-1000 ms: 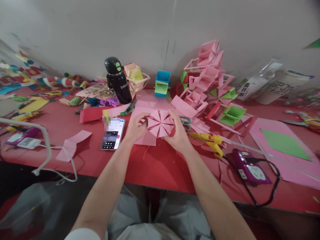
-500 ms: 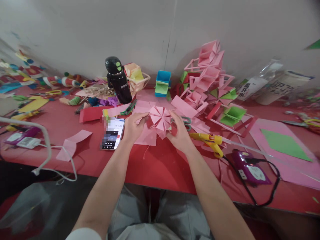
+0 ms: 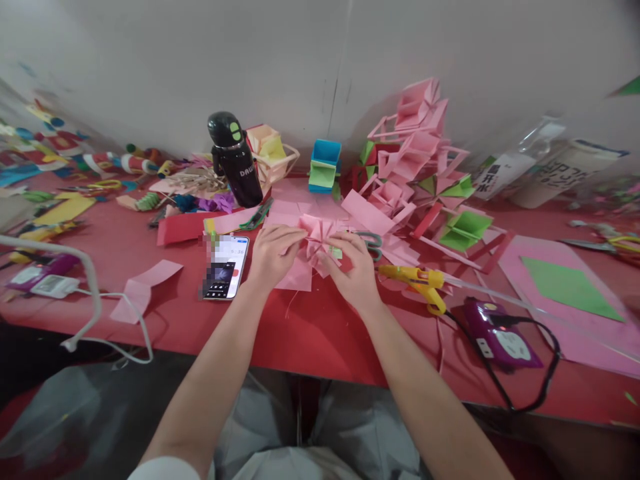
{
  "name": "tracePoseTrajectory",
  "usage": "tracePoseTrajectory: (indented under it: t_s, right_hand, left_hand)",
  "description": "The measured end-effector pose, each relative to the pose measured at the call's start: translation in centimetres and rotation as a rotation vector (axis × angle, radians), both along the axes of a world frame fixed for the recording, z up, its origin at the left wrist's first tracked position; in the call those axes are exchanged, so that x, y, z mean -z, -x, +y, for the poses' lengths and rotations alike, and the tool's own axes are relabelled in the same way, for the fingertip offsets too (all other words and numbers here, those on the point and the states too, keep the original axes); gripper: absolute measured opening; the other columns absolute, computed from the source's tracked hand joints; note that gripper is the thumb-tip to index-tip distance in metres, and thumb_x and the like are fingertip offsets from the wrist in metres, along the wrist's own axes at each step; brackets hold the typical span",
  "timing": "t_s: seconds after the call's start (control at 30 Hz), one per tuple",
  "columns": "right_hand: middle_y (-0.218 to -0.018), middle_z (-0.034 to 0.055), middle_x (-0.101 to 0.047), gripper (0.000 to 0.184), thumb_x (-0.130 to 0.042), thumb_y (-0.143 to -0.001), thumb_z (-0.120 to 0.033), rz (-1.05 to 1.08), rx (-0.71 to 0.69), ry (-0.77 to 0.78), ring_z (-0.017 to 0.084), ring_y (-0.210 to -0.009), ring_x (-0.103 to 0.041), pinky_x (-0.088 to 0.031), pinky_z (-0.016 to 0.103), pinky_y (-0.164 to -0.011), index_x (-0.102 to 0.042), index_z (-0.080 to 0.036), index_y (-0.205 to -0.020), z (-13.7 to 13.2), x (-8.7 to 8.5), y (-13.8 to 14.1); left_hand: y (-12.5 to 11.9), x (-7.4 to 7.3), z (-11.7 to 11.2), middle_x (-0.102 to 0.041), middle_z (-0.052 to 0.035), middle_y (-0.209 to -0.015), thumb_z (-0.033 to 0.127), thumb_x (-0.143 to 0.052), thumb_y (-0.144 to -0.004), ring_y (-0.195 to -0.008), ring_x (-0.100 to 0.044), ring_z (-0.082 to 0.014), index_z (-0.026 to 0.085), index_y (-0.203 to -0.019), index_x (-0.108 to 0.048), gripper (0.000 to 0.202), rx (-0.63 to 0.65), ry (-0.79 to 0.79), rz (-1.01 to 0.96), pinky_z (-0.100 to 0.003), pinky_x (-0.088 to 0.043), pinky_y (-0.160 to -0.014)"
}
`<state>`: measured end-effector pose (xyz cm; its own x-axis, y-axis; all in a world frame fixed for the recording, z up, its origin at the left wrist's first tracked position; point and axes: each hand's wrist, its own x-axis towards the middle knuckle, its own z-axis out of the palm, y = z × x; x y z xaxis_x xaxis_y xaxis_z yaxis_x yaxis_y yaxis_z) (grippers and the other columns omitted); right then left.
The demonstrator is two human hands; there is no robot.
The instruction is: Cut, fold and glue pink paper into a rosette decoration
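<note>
Both hands pinch a pink folded paper piece (image 3: 319, 235) with radiating creases, squeezed into a bunch just above the red table (image 3: 320, 333). My left hand (image 3: 273, 257) grips its left side with curled fingers. My right hand (image 3: 354, 267) presses its right side, fingers closed over the folds. Flat pink paper sheets (image 3: 295, 277) lie under the hands.
A phone (image 3: 225, 267) lies left of my left hand, a black bottle (image 3: 234, 160) behind it. Scissors (image 3: 371, 241) and a yellow glue gun (image 3: 415, 279) lie to the right, with a purple device (image 3: 503, 340) and cable. Stacked pink and green paper crafts (image 3: 420, 160) stand by the wall.
The pink piece was spread open like a fan disc; now both hands have pushed inward and lowered it, collapsing the folds into a tight bunch.
</note>
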<state>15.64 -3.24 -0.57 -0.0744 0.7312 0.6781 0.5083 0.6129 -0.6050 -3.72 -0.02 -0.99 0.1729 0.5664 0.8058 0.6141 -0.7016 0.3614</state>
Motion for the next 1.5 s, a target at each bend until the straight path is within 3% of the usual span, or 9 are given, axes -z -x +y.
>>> tracePoseTrajectory:
  t_s: [0.47, 0.6, 0.73, 0.87, 1.0, 1.1, 1.2, 1.3, 1.5]
  right_hand:
    - [-0.108, 0.0083, -0.066, 0.019, -0.064, -0.089, -0.03, 0.055, -0.01, 0.142, 0.019, -0.091, -0.064, -0.053, 0.034, -0.081, -0.069, -0.02, -0.105, -0.4, -0.4, -0.5]
    - [-0.094, 0.0034, -0.072, 0.012, -0.061, -0.091, -0.026, -0.112, -0.112, 0.393, 0.016, -0.075, -0.065, -0.052, 0.03, -0.072, -0.069, -0.021, -0.099, -3.0, -2.9, -1.9]
    - [-0.093, 0.0018, -0.074, 0.016, -0.06, -0.092, -0.037, -0.29, -0.125, 0.67, 0.017, -0.079, -0.067, -0.053, 0.03, -0.071, -0.069, -0.024, -0.096, -7.3, -4.4, -4.8]
    - [-0.1, 0.0053, -0.073, 0.025, -0.061, -0.09, -0.047, -0.273, 0.183, 0.646, 0.023, -0.092, -0.068, -0.052, 0.038, -0.087, -0.068, -0.024, -0.095, -10.8, -2.5, -9.6]
    - [-0.091, 0.0095, -0.068, 0.037, -0.068, -0.08, -0.056, -0.155, 0.642, 0.45, 0.025, -0.076, -0.064, -0.053, 0.043, -0.074, -0.064, -0.021, -0.093, -11.9, 0.8, -13.9]
    - [-0.105, 0.0154, -0.066, 0.048, -0.069, -0.078, -0.059, -0.315, 0.721, 0.311, 0.033, -0.096, -0.062, -0.051, 0.052, -0.085, -0.065, -0.021, -0.107, -10.5, 1.9, -15.2]
    - [-0.104, 0.0172, -0.067, 0.052, -0.071, -0.073, -0.064, -0.507, 0.753, 0.281, 0.04, -0.103, -0.059, -0.045, 0.061, -0.09, -0.07, -0.021, -0.101, -8.2, 1.9, -15.2]
    - [-0.1, 0.0156, -0.069, 0.042, -0.074, -0.071, -0.058, -0.495, 0.699, 0.368, 0.038, -0.094, -0.062, -0.047, 0.058, -0.083, -0.07, -0.021, -0.089, -6.5, 1.5, -14.7]
    - [-0.085, 0.0054, -0.068, 0.021, -0.064, -0.085, -0.043, -0.157, 0.298, 0.409, 0.023, -0.074, -0.065, -0.053, 0.037, -0.068, -0.064, -0.024, -0.095, -6.5, -0.2, -12.2]
  left_hand:
    - [-0.1, 0.0, -0.2, -0.069, -0.0045, -0.123, 0.009, -0.066, -0.078, -0.116, -0.061, -0.0241, 0.025, -0.126, -0.062, 0.051, 0.064, 0.193, 0.073, -0.044, -0.044, -0.103]
    - [-0.2, 0.0, -0.2, -0.069, -0.0043, -0.122, 0.009, -0.066, -0.075, -0.116, -0.061, -0.0247, 0.024, -0.125, -0.06, 0.053, 0.063, 0.2, 0.077, -0.045, -0.044, -0.103]
    - [-0.4, 0.0, -0.3, -0.069, -0.0043, -0.124, 0.009, -0.067, -0.073, -0.116, -0.061, -0.0257, 0.025, -0.126, -0.058, 0.056, 0.049, 0.21, 0.098, -0.046, -0.043, -0.104]
    - [-0.7, -0.4, -0.5, -0.068, -0.0051, -0.125, 0.011, -0.069, -0.072, -0.118, -0.06, -0.0271, 0.024, -0.124, -0.058, 0.055, 0.041, 0.222, 0.094, -0.047, -0.042, -0.105]
    - [-1.0, -0.5, -0.5, -0.069, -0.0053, -0.124, 0.01, -0.07, -0.071, -0.118, -0.059, -0.027, 0.024, -0.125, -0.057, 0.058, 0.061, 0.229, 0.08, -0.047, -0.042, -0.105]
    - [-1.2, -0.6, -0.6, -0.07, -0.0054, -0.121, 0.011, -0.073, -0.07, -0.118, -0.059, -0.0279, 0.024, -0.127, -0.056, 0.061, 0.073, 0.24, 0.074, -0.048, -0.042, -0.105]
    - [-1.3, -0.8, -0.7, -0.07, -0.0059, -0.119, 0.015, -0.077, -0.071, -0.121, -0.057, -0.0292, 0.023, -0.127, -0.057, 0.061, 0.081, 0.263, 0.068, -0.048, -0.041, -0.106]
    - [-1.4, -1.0, -0.8, -0.07, -0.0055, -0.118, 0.017, -0.079, -0.072, -0.123, -0.055, -0.0289, 0.023, -0.129, -0.055, 0.063, 0.091, 0.289, 0.056, -0.048, -0.04, -0.107]
    - [-1.6, -1.1, -0.9, -0.068, -0.0057, -0.12, 0.018, -0.079, -0.072, -0.121, -0.056, -0.0274, 0.023, -0.133, -0.051, 0.067, 0.114, 0.302, 0.059, -0.045, -0.043, -0.104]
